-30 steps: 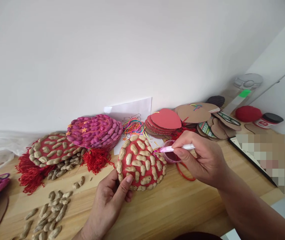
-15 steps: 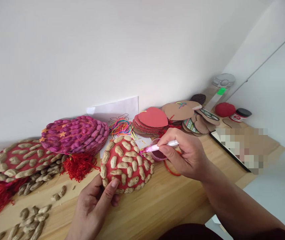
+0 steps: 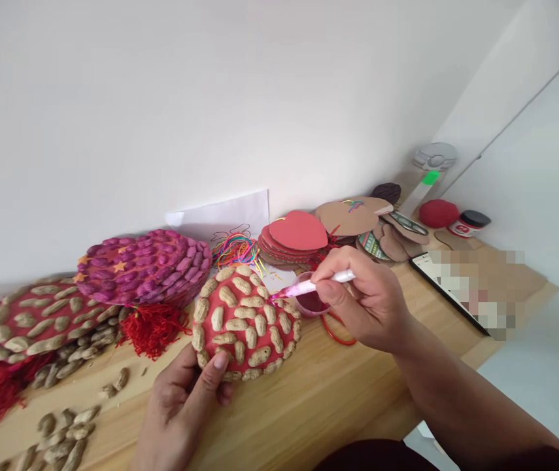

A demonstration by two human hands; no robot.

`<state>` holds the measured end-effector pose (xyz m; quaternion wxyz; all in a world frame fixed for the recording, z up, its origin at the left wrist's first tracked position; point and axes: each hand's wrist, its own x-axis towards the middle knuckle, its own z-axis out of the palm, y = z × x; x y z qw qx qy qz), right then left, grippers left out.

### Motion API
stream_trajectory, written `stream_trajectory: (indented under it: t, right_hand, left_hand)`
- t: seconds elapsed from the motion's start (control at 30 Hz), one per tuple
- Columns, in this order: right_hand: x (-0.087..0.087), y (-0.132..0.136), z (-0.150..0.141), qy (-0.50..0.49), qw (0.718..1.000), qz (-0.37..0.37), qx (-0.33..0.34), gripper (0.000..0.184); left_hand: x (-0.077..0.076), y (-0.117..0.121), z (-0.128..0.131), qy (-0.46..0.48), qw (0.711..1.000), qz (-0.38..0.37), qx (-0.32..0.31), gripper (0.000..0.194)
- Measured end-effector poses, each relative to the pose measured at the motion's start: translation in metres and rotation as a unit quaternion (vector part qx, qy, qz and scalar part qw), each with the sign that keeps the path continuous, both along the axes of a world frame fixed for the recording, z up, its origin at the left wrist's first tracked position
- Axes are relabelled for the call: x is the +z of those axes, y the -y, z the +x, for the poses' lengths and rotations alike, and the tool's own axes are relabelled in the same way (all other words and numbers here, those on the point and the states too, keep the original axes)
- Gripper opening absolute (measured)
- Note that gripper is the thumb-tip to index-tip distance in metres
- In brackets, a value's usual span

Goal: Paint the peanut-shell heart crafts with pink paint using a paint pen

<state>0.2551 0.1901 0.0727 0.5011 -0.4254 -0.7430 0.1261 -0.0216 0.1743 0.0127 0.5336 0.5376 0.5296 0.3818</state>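
My left hand (image 3: pixel 188 392) grips the lower left edge of a red heart-shaped board (image 3: pixel 254 301), thumb on its face; the other fingers are mostly behind it. Unpainted peanuts (image 3: pixel 259 356) cover the face and line the rim. In my right hand (image 3: pixel 362 301) is a white paintbrush (image 3: pixel 338 277), pinched between thumb and fingers. Its magenta-stained tip (image 3: pixel 275 298) touches or nearly touches the notch at the top of the heart. Behind that hand, a clear cup (image 3: pixel 311 302) with dark pink paint is partly hidden.
At left, purple peanut hearts (image 3: pixel 146 265) are stacked beside a plain peanut heart (image 3: pixel 38 320). Loose peanuts (image 3: pixel 63 438) lie at front left. Red cardboard hearts (image 3: pixel 299 230), colored cords (image 3: pixel 237 252), red yarn (image 3: pixel 439 213), a jar (image 3: pixel 470 224) and a tablet (image 3: pixel 448 291) line the back and right.
The peanut heart and my left hand have shifted very slightly left within the picture, as has the background. The brush stays at the heart's notch, with both grips unchanged.
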Motion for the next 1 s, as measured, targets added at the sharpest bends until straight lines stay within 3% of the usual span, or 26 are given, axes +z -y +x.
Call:
stream_trajectory:
  t: [0.13, 0.4, 0.63, 0.8, 1.0]
  right_hand:
    - [-0.001, 0.000, 0.002, 0.004, 1.000, -0.020, -0.012, 0.008]
    - [-0.003, -0.001, 0.004, -0.021, 0.999, -0.040, -0.009, 0.010]
    - [-0.004, -0.001, 0.007, -0.036, 0.997, -0.065, 0.005, 0.015]
    - [-0.006, -0.003, 0.006, -0.067, 0.994, -0.086, 0.012, 0.018]
    - [-0.009, -0.005, 0.006, -0.103, 0.988, -0.116, 0.013, 0.019]
  left_hand:
    - [0.008, 0.002, 0.009, 0.026, 0.999, 0.003, 0.032, 0.037]
    - [-0.009, -0.002, 0.001, 0.065, 0.998, 0.008, -0.001, 0.036]
    - [-0.002, 0.000, 0.007, 0.070, 0.997, -0.002, 0.038, 0.037]
    - [-0.006, -0.002, 0.004, 0.078, 0.997, 0.004, -0.017, 0.036]
    - [-0.011, -0.003, 0.001, 0.091, 0.995, -0.007, -0.042, 0.033]
